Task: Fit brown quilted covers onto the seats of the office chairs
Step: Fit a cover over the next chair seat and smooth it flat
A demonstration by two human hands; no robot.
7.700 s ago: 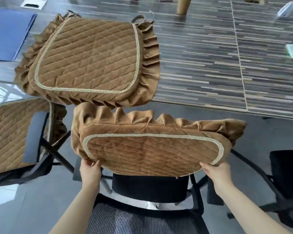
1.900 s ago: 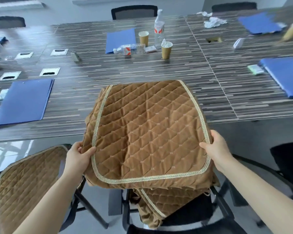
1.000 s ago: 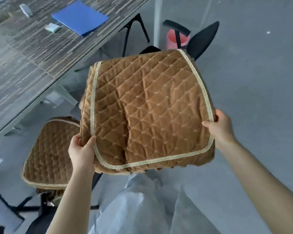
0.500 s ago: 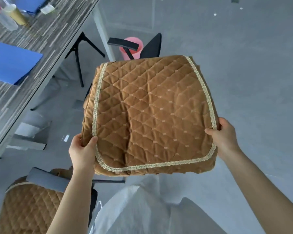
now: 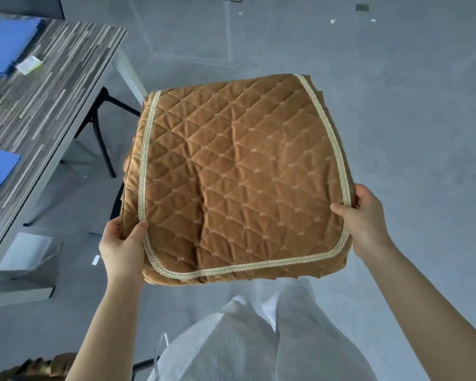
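Brown quilted cover [image 5: 242,177], gold-braid trimmed, creased lengthwise; both hands [image 5: 121,243] [image 5: 366,218] grip its sides.

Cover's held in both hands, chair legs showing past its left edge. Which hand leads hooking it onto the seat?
Likely left. The left hand grips the cover on the side where the black chair legs show; the right hand grips the far edge.

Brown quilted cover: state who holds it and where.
Both hands grip the brown quilted cover at its near corners: left hand, right hand, thumbs on top.
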